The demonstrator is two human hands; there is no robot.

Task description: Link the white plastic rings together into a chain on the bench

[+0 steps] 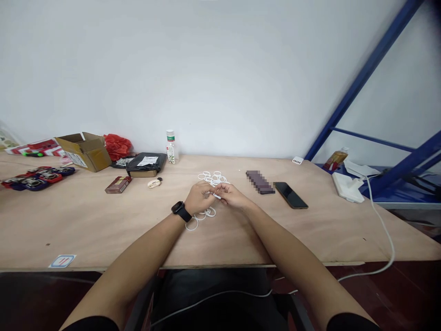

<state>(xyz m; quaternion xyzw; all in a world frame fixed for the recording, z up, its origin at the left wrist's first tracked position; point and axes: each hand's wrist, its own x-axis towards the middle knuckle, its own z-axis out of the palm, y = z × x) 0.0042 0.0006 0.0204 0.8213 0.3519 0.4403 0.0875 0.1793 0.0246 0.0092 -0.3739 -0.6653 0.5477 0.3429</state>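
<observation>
My left hand (pixel 200 196), with a black watch (pixel 181 210) on its wrist, is closed in a pinch above the table. Facing it, my right hand (pixel 233 196) pinches too, and the fingertips of both hands meet at a small white piece (pixel 217 196). It looks like a white ring seen edge-on, mostly covered by the fingers. Behind the hands lies a loose cluster of thin white rings (pixel 217 176), partly hidden by them. Several more white rings (pixel 210 212) lie nearer to me, with one ring (pixel 192 224) at the front beside the watch.
On the wooden table (pixel 220 248), a phone (pixel 291 195) and a blurred-out dark object (pixel 260 182) lie right. Leftward are a bottle (pixel 171 148), black parcel (pixel 148 162), maroon box (pixel 118 185), open carton (pixel 84 151) and red-blue items (pixel 37 178). A white cable (pixel 386 225) drapes over the right edge.
</observation>
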